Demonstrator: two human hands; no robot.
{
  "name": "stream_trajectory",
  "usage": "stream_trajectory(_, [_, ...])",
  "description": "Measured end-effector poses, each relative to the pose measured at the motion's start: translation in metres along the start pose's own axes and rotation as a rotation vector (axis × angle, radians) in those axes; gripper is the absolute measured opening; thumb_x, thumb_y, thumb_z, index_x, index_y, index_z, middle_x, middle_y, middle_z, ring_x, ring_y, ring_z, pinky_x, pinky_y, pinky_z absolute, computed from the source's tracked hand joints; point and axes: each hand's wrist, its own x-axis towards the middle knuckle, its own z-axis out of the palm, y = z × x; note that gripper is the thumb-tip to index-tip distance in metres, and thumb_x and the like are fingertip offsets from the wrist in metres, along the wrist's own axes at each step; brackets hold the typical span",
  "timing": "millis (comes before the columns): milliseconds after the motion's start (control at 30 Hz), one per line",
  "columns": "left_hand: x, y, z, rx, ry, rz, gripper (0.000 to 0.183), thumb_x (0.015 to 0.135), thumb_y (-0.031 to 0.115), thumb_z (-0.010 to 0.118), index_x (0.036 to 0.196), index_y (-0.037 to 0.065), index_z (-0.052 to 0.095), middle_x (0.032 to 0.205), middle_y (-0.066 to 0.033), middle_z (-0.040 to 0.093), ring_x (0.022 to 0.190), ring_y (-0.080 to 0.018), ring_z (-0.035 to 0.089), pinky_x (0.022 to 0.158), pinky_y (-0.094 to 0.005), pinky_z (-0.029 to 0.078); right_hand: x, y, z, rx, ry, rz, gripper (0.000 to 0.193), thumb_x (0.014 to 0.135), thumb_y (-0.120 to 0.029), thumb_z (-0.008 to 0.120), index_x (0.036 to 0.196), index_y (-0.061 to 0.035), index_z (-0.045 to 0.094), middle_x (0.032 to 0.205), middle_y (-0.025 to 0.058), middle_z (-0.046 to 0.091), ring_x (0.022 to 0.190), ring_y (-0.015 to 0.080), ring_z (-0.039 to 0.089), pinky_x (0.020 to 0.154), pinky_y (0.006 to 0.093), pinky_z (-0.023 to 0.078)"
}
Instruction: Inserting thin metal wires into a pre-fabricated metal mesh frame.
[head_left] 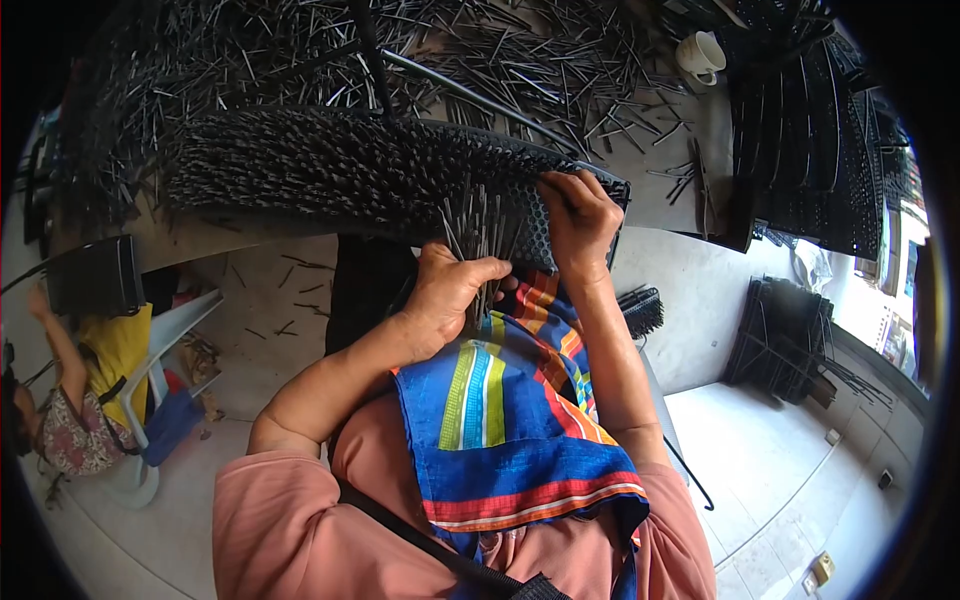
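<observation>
A long black panel lies across in front of me, its left and middle packed with upright dark strips. Bare round holes show toward its right end. My left hand is closed around an upright bundle of thin dark strips, just at the panel's near edge. At the right end of the panel, my right hand is closed, fingertips pressed down by the holes. What lies between those fingertips is hidden. A striped, mostly blue cloth covers my lap and front.
Loose dark strips are heaped on the table behind the panel. A pale mug stands at the far right, near stacked black perforated panels. More black panels stand on the floor. At left another person sits on a plastic chair.
</observation>
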Motion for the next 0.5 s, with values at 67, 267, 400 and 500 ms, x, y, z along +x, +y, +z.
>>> stream_trajectory(67, [0.001,0.0,-0.002,-0.019,0.014,-0.021,0.008,0.076,-0.006,0.067,0.083,-0.002,0.068,0.076,-0.0103,0.069,0.061,-0.0204,0.068,0.049,-0.0289,0.052,0.003,-0.003,-0.001,-0.049,-0.054,0.008,0.01,0.076,0.001,0.072,0.086,0.0022,0.07,0.073,0.0052,0.064,0.067,0.0115,0.06,0.061,0.0237,0.047])
stream_trajectory(267, [0.0,0.0,0.005,-0.088,-0.056,0.046,0.024,0.075,-0.008,0.066,0.098,-0.001,0.068,0.085,-0.01,0.07,0.069,-0.019,0.069,0.06,-0.03,0.056,-0.004,-0.02,-0.021,0.512,-0.55,0.718,0.009,0.076,-0.006,0.074,0.077,-0.0002,0.067,0.064,-0.0015,0.059,0.062,0.0056,0.054,0.054,0.0222,0.042])
stream_trajectory(400, [0.001,-0.006,0.012,-0.091,-0.028,0.156,0.03,0.075,-0.01,0.065,0.104,-0.001,0.066,0.093,-0.0098,0.07,0.077,-0.0177,0.069,0.069,-0.0299,0.058,-0.008,-0.017,-0.026,0.721,-0.49,0.851,0.011,0.08,-0.007,0.072,0.074,-0.0042,0.063,0.062,-0.004,0.056,0.051,0.002,0.046,0.043,0.0187,0.032])
stream_trajectory(500, [0.004,-0.009,0.007,-0.076,0.0,0.165,0.034,0.075,-0.011,0.064,0.107,0.0,0.064,0.094,-0.0099,0.07,0.077,-0.0179,0.069,0.068,-0.0296,0.058,-0.006,-0.016,-0.028,0.702,-0.211,0.772,0.005,0.083,-0.004,0.069,0.081,-0.0032,0.065,0.063,-0.0037,0.056,0.05,0.0024,0.045,0.043,0.0179,0.032])
